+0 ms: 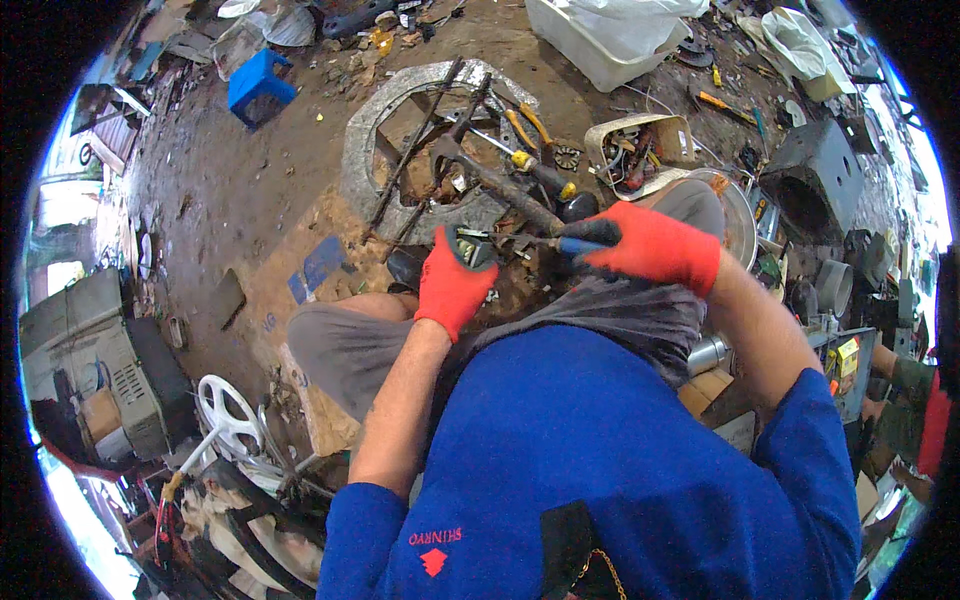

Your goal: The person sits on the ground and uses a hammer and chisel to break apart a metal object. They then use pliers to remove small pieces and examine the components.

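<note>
My left hand [452, 288], in a red glove with a dark palm, is closed around a small metal-and-plastic part [474, 246]. From the right, my gloved right hand [655, 250] grips the blue handle of a screwdriver-like tool [578, 245]. Its thin shaft points left and reaches the part; whether the tip touches it I cannot tell. Just beyond my hands, a hammer [500, 185] lies across a metal frame [365, 150] with a ring-like outline. A yellow-handled screwdriver [524, 160] and orange-handled pliers [530, 122] rest there too, beside dark rods [412, 150].
A tub of scrap [597, 150] stands right of the frame, with a large white bin [575, 45] behind it. A black box [815, 175] is farther right. A blue stool [260, 85] sits far left, a grey casing [90, 365] nearer. Another person's arm [905, 385] shows at right.
</note>
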A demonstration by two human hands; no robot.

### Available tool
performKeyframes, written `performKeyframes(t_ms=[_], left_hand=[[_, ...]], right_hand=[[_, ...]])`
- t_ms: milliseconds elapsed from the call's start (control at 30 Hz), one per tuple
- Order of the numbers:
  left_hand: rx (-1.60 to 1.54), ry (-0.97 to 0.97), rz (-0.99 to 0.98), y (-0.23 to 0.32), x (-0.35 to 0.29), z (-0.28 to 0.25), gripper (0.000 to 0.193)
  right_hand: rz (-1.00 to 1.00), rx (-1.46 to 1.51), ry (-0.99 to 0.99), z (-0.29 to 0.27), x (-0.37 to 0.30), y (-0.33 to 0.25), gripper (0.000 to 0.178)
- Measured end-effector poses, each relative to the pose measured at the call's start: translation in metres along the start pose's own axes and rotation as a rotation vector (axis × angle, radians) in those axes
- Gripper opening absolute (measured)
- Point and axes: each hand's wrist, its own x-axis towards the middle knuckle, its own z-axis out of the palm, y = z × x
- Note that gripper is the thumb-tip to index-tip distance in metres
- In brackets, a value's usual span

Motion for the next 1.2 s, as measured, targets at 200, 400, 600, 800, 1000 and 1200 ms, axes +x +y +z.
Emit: performKeyframes(t_ms=[200, 400, 600, 800, 1000, 1200], left_hand=[[0.094, -0.143, 0.101, 0.008, -0.005, -0.020, 0.067], [0.018, -0.154, 0.119, 0.003, 0.005, -0.031, 0.069], [0.020, -0.043, 0.046, 0.013, 0.006, -0.023, 0.075], [0.026, -0.342, 0.164, 0.005, -0.011, -0.032, 0.088], [-0.019, -0.513, 0.239, 0.019, -0.001, -0.052, 0.087], [-0.063, -0.629, 0.428, 0.023, -0.004, -0.067, 0.089]], right_hand=[[0.105, 0.058, -0.269, -0.045, 0.022, -0.013, 0.036], [0.036, 0.065, -0.238, -0.041, 0.024, -0.013, 0.037], [0.032, 0.026, 0.131, 0.040, -0.016, -0.042, 0.046], [-0.105, 0.023, -0.130, -0.006, -0.002, 0.003, 0.037], [0.046, 0.095, -0.322, -0.055, 0.010, -0.015, 0.039], [0.253, 0.229, -0.490, -0.073, 0.018, -0.019, 0.028]])
